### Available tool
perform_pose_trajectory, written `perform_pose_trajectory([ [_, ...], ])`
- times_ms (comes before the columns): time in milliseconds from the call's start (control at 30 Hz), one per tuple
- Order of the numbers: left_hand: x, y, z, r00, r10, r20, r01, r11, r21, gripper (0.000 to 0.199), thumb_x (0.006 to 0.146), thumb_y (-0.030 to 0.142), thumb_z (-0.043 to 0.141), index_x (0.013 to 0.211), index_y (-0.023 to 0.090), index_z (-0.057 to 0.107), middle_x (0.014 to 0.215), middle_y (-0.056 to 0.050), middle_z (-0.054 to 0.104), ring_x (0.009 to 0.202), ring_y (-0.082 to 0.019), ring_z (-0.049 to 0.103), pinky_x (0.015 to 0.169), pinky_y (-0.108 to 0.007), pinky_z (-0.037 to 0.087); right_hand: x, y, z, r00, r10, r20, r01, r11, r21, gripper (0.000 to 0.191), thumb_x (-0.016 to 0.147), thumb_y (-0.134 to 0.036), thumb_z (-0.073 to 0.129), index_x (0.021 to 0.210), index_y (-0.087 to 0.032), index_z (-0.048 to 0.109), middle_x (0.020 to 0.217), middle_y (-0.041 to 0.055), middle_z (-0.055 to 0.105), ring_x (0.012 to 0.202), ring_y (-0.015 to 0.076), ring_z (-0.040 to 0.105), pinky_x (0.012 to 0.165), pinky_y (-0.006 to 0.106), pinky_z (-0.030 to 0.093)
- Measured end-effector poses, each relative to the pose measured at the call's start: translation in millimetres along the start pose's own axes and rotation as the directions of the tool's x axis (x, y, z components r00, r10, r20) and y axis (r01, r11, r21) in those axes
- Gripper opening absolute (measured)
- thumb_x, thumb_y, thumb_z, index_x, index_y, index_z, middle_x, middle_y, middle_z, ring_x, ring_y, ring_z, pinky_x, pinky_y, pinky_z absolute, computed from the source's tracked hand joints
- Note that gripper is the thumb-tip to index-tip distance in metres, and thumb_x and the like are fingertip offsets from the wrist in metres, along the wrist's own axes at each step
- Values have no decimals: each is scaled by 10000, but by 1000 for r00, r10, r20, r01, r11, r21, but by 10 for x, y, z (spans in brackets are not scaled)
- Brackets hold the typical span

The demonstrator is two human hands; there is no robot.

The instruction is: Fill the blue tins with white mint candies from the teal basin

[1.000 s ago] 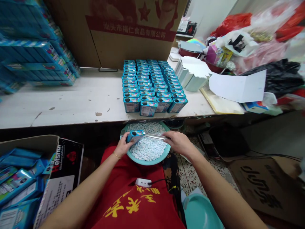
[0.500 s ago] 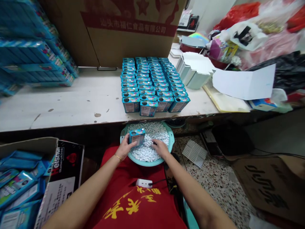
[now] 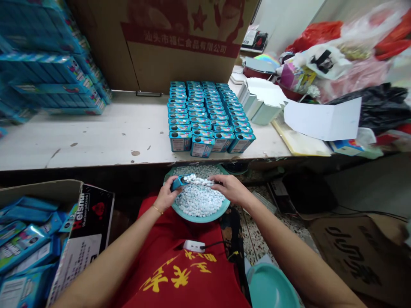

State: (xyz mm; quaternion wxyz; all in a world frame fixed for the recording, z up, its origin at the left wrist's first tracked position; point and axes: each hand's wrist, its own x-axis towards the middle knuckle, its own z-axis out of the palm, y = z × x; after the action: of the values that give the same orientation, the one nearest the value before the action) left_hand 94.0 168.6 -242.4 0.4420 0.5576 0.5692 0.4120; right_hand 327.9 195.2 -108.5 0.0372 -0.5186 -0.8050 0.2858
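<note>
From the seated person's place, taking the basin as the middle of the clock and 12 as straight ahead, rows of upright blue boxes (image 3: 210,115) crowd the white table (image 3: 131,128) at 12, with a large brown carton (image 3: 180,64) standing behind them. Stacked blue packs (image 3: 58,81) fill 10; folded white card (image 3: 263,102) and a pale loose sheet (image 3: 323,119) sit between 1 and 2, plastic bags (image 3: 356,60) heaped beyond. A box of blue packets (image 3: 28,244) crowds the left arm between 8 and 9. I see a teal bowl (image 3: 272,284) near 5, below the right forearm.

The basin (image 3: 199,219) of white pellets sits against the red apron. Over its 10 o'clock side, the left hand (image 3: 166,196) grips a single blue tin (image 3: 176,184), tilted. From 2 o'clock, the right hand (image 3: 229,188) pinches a narrow scoop (image 3: 208,185), nearly buried under its load; the far end lies at the tin's mouth, though pellets hide whether they touch.

The table's front edge crosses just past the basin's 12 o'clock rim, above it. Bare tabletop shows toward 11, between packs and rows; speckled floor shows around 4.
</note>
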Motion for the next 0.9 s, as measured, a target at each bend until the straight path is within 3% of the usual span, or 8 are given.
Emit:
perform_pose_trajectory([
  [233, -30, 18, 0, 997, 61, 44, -62, 998, 22, 381, 660, 224, 561, 1034, 183, 499, 1017, -58, 534, 970, -212, 496, 906, -366, 360, 125, -416, -146, 992, 74, 100, -22, 896, -444, 267, 784, -331, 467, 994, -259, 615, 920, 55, 667, 848, 221, 603, 689, 289, 412],
  [467, -36, -36, 39, 998, 66, 5, -66, 998, -7, 390, 649, 207, 576, 1034, 204, 509, 1016, -47, 519, 1002, -206, 478, 928, -357, 343, 181, -662, -195, 987, 85, 133, -2, 848, -530, 255, 798, -300, 430, 932, -197, 621, 886, 121, 657, 816, 250, 606, 688, 335, 415],
  [700, -71, -47, 1, 1000, -11, -25, 10, 998, -61, 404, 668, 269, 579, 1052, 192, 480, 987, -37, 542, 944, -190, 507, 889, -322, 368, -26, -463, -307, 994, 93, 56, -53, 867, -495, 254, 823, -327, 409, 978, -254, 597, 938, 42, 656, 848, 212, 595, 676, 293, 413],
  [900, -92, 14, 22, 1000, 6, -14, -8, 991, -132, 414, 670, 302, 597, 1049, 190, 473, 996, -42, 544, 949, -190, 506, 887, -324, 375, -102, -223, -291, 990, 137, -15, -129, 882, -452, 266, 833, -343, 414, 1033, -263, 570, 999, 34, 636, 886, 194, 581, 706, 277, 404],
])
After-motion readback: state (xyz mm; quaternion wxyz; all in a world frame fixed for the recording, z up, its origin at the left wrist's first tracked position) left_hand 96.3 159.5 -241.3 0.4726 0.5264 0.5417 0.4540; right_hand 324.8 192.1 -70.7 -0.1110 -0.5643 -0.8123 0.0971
